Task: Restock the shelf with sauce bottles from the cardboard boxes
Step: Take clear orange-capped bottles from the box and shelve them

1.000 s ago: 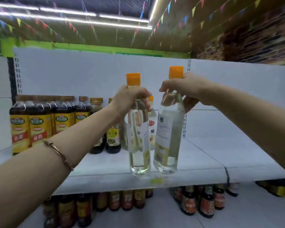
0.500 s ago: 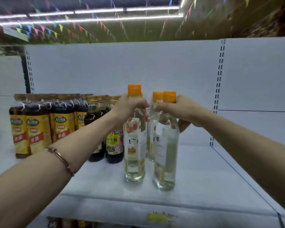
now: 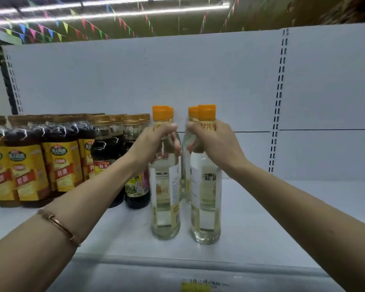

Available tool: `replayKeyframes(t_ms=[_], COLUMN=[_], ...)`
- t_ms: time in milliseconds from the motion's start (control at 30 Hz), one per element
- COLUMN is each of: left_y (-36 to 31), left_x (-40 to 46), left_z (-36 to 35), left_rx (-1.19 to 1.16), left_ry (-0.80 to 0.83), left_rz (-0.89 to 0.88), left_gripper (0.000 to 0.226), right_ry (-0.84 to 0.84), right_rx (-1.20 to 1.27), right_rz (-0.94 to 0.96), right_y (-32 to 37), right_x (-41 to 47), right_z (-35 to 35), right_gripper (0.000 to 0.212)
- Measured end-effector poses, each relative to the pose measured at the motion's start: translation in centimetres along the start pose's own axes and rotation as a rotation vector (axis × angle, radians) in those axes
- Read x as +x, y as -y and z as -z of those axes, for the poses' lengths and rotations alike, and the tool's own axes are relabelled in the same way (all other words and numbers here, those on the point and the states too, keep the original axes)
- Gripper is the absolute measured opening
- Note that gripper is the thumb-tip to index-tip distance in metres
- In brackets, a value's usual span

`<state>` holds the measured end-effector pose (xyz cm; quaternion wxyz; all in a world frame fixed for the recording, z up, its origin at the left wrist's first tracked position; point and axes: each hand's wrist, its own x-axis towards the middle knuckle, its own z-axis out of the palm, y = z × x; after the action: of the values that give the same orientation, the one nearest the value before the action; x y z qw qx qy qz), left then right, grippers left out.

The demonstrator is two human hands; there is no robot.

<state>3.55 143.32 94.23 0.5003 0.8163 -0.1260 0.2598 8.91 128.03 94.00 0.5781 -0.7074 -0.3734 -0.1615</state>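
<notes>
You stood at the white metal shelf with both arms reached forward, each hand closed around the neck of a clear plastic bottle of pale liquid with an orange cap. Your left hand, its wrist ringed by a thin rose-gold bangle, had its fingers curled tight round the neck of the left clear bottle, just under the cap. Your right hand gripped the neck of the right clear bottle the same way, thumb toward the other hand. Both bottles stood upright with their bases on the shelf board, near its front edge, just beside each other with a narrow gap between them. Directly behind each one, a second orange cap showed, marking two more clear bottles lined up toward the white back panel. To their left stood dark sauce bottles with gold caps and colourful labels, touching or nearly touching the left clear bottle; whether they touched could not be told. Further left were shrink-wrapped packs of dark bottles with yellow labels. A blurred yellow price tag sat on the shelf's front rail. Overhead, strings of coloured pennant flags hung below fluorescent strip lights.
</notes>
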Motion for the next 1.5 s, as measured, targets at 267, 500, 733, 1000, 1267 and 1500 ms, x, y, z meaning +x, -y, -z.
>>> replayKeyframes(t_ms=[267, 500, 733, 1000, 1267, 1500], left_y=[0.7, 0.2, 3.7, 7.6, 8.6, 10.0], left_x=[-1.5, -2.7, -7.2, -8.9, -7.3, -6.3], left_z=[0.6, 0.4, 0.3, -0.9, -3.0, -2.9], left_rx=[0.202, 0.315, 0.045, 0.094, 0.296, 0.212], left_ry=[-0.067, -0.163, 0.000, -0.003, -0.139, -0.128], left_rz=[-0.051, -0.005, 0.162, 0.329, 0.326, 0.361], left_gripper=[0.022, 0.050, 0.097, 0.060, 0.084, 0.098], right_ry=[-0.228, -0.189, 0.275, 0.248, 0.021, 0.007], right_rx=[-0.274, -0.267, -0.042, -0.151, -0.419, -0.473], right_rz=[-0.080, -0.081, -0.299, -0.254, -0.200, -0.215], right_y=[-0.6, -0.7, -1.8, -3.5, -4.6, -4.8], right_x=[-0.5, -1.6, -4.4, -5.0, -4.6, -4.3], right_z=[-2.2, -2.4, 0.9, 0.3, -2.8, -3.0], right_gripper=[0.026, 0.033, 0.083, 0.115, 0.122, 0.120])
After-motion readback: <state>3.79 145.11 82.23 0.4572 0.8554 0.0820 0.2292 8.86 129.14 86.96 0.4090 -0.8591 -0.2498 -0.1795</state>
